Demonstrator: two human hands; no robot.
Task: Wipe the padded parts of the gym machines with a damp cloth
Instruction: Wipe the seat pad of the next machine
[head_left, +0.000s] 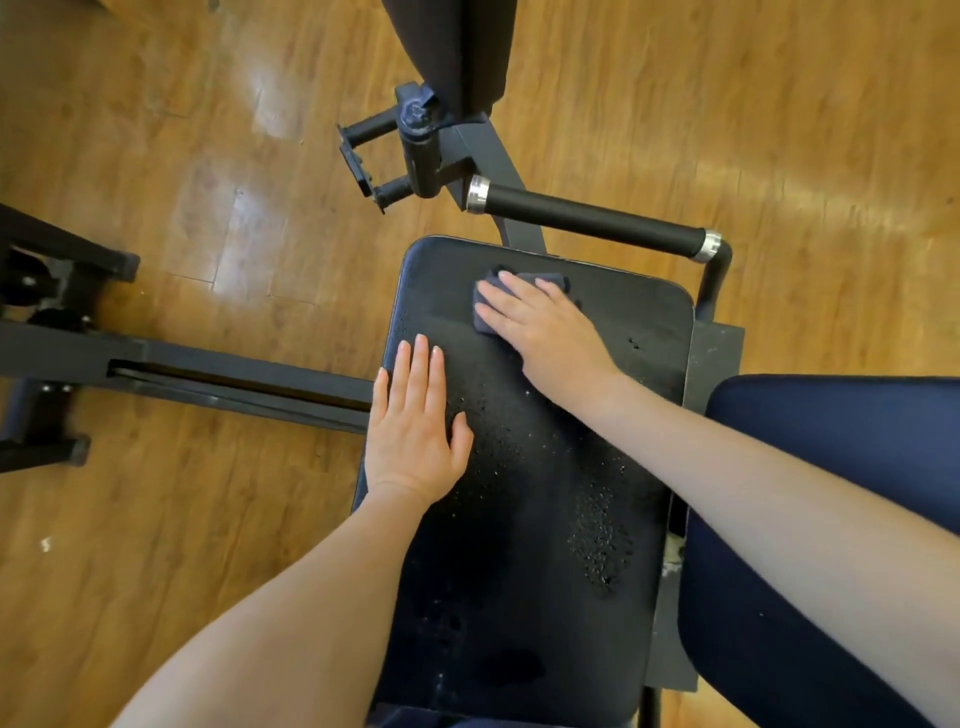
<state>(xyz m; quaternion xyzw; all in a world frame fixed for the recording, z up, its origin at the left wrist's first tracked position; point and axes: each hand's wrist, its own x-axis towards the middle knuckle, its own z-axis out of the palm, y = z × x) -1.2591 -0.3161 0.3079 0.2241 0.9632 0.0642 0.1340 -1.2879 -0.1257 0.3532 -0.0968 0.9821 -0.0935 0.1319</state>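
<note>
A black padded seat (524, 545) of a gym machine fills the middle of the head view, speckled with water droplets. My right hand (545, 332) lies flat on a dark grey cloth (485, 325) near the pad's far edge and presses it down with straight fingers. Only the cloth's edges show around the fingers. My left hand (415, 431) rests flat on the pad's left side, fingers straight and together, holding nothing.
A black foam-gripped handle bar (587, 215) with silver collars crosses just beyond the pad. Another dark pad (457, 47) hangs above it. A black steel frame (208, 374) runs left over the wooden floor (182, 156). My leg in dark blue (831, 467) is at right.
</note>
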